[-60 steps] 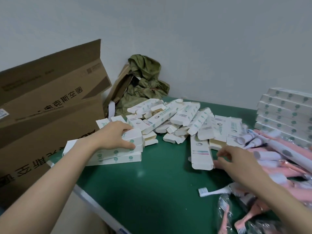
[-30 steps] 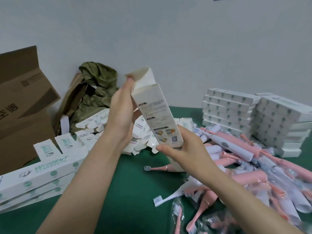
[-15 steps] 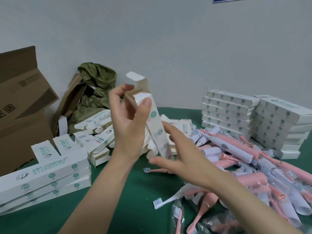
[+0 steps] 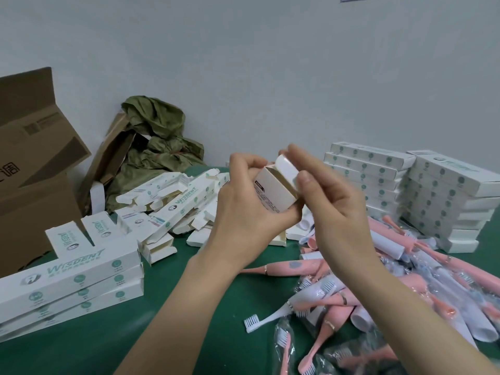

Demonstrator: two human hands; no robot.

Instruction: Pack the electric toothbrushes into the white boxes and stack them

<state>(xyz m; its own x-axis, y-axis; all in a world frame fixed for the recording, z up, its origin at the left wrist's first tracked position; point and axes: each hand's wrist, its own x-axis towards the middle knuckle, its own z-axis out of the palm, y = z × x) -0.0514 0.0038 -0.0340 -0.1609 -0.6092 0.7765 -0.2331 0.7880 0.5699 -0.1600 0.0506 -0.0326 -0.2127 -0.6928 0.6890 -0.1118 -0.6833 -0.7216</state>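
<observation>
Leftmost, at nine o'clock, a brown corrugated carton [image 4: 32,163] stands behind three oblong stacked boxes [image 4: 70,282] on the matte green table [image 4: 189,334]. At centre, the left hand [image 4: 243,212] grips the slim white box [image 4: 273,190] round its body. The right hand [image 4: 332,207] pinches its open end flap. Smooth pink toothbrushes [image 4: 378,293] lie heaped at four o'clock.
</observation>
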